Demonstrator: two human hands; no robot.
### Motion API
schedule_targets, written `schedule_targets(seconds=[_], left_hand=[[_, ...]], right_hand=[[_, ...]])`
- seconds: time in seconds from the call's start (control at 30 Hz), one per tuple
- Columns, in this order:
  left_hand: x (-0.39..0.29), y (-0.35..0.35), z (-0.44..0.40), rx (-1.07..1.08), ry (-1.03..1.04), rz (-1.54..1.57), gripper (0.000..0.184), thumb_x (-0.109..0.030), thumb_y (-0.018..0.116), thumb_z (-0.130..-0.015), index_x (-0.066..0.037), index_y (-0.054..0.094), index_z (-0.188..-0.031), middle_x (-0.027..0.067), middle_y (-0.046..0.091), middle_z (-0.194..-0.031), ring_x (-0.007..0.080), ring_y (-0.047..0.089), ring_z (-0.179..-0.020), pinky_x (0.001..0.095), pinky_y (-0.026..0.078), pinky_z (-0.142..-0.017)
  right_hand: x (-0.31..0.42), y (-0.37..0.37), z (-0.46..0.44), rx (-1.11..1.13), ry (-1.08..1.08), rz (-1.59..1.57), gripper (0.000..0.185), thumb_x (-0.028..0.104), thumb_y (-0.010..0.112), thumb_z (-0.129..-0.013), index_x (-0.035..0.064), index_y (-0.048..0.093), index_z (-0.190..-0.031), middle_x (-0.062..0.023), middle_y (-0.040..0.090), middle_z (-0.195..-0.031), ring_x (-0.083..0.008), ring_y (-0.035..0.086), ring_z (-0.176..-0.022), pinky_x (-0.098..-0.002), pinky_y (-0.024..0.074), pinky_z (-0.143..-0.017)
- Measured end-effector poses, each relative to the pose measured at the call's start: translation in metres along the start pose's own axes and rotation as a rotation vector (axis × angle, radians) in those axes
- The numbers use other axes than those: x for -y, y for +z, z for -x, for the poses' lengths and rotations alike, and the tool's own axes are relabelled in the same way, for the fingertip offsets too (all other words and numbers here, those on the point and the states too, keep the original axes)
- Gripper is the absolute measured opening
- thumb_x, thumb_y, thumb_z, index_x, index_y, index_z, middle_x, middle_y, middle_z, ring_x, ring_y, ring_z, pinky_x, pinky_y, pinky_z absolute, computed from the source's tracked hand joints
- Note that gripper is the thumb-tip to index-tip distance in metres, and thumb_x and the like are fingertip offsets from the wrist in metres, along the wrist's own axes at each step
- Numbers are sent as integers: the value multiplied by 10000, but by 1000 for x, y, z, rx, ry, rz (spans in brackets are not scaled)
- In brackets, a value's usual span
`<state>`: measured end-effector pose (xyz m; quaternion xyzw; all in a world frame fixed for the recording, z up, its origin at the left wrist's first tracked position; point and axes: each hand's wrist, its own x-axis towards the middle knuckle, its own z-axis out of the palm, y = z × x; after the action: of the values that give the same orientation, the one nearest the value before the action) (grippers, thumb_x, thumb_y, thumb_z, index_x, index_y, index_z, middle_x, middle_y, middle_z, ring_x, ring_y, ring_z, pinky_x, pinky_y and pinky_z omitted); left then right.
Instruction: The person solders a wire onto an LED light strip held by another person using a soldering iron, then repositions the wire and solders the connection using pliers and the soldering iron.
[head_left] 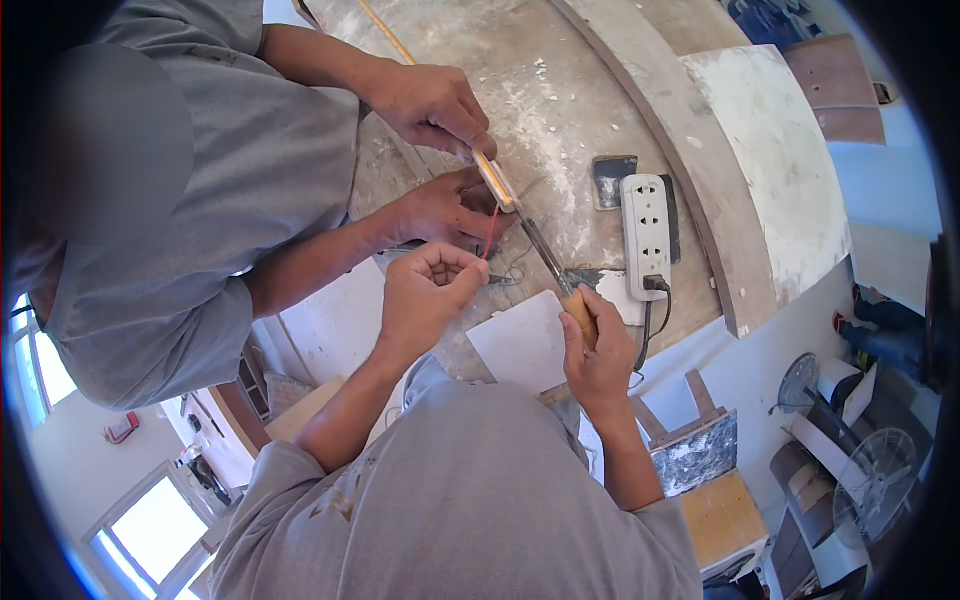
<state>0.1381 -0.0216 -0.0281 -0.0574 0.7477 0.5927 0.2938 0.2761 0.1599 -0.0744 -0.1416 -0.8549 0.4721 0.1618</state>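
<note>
Though central — soldering iron (549, 258) tip indistinct

The hand tool (543, 251) has a honey-yellow handle (577, 304) and a dark shaft; the thin wire (491, 232) by it is bright red, the strip (491, 180) orange-yellow with whitish edges. To me the tabletop (590, 90) looks brown, blotched and dusted white. The power strip (647, 225) is white, its plug (655, 283) black. Both workers' shirts (480, 480) are grey; a panel (697, 455) beyond is mottled dark and white.
</note>
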Motion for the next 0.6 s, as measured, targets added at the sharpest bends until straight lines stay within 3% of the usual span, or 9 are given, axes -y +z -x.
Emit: schedule_targets(seconds=[0.6], left_hand=[[-4,8,-4,91,-99,188,146,-93,692,-961,15,665,-868,101,718,-782,107,629,-558,241,496,-499]], right_hand=[[-1,-1,-4,16,-32,10,360,12,744,-870,-50,624,-1204,-195,655,-902,-363,667,-794,-412,530,-698]])
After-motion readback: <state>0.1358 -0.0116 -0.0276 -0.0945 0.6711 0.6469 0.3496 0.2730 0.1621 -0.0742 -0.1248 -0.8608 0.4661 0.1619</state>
